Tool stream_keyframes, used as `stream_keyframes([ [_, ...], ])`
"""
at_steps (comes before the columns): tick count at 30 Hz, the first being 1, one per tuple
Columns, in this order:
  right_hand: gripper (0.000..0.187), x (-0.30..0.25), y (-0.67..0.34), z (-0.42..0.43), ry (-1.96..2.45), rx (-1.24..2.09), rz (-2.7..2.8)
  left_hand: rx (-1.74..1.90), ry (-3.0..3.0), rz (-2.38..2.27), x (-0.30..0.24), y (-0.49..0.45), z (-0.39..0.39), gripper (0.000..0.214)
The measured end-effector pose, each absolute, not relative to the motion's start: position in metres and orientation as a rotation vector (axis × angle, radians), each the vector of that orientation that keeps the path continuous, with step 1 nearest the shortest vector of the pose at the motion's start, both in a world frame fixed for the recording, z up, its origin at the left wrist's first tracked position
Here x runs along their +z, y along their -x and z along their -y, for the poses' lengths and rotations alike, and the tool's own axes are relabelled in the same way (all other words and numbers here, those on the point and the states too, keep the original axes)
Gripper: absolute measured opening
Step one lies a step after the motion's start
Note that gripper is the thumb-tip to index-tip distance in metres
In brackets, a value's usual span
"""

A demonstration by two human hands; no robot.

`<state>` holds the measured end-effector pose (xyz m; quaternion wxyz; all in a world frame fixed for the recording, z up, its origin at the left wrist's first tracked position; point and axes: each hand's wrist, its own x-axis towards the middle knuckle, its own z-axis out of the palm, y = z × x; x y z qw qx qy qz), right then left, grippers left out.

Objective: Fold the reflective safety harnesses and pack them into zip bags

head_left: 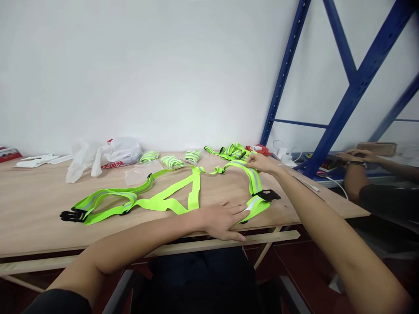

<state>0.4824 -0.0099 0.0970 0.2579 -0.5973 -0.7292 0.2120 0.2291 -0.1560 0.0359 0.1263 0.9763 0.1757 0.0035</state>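
A neon-green reflective vest of straps point(194, 192) lies spread over the wooden table. One black buckle half point(73, 215) is at its left end, another point(268, 195) at its right. My left hand point(225, 220) rests flat near the table's front edge, fingers stretched out and the tips touching the lower right strap. Farther back, my right hand point(261, 163) has its fingers closed on the upper right strap, above the right buckle. Part of the lower strap is hidden under my left hand.
Several bagged green straps point(172, 162) and another loose vest point(235, 151) lie at the back. White plastic bags point(121, 150) sit back left. A blue metal rack point(340, 102) stands right, where another person's hands point(358, 156) work. A white cable point(309, 185) crosses the table.
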Motion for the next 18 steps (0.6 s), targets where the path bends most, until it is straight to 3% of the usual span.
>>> stream_keyframes([
  [4, 0.008, 0.095, -0.475, 0.002, 1.784, 0.114, 2.074, 0.004, -2.823, -0.511, 0.039, -0.23, 0.159, 0.082],
  [7, 0.011, 0.089, -0.467, 0.002, 1.87, -0.1, 2.171, 0.01, -2.796, -0.511, 0.041, -0.231, 0.159, 0.082],
  [11, 0.017, 0.078, -0.462, 0.005, 1.939, -0.221, 2.304, 0.11, -2.773, -0.519, 0.047, -0.228, 0.152, 0.076],
  [14, 0.02, 0.071, -0.461, 0.005, 1.963, -0.245, 2.38, 0.284, -2.845, -0.556, 0.055, -0.224, 0.133, 0.058],
  [18, 0.019, 0.066, -0.457, 0.007, 1.961, -0.271, 2.45, 0.301, -3.042, -0.99, 0.064, -0.216, 0.093, 0.036],
])
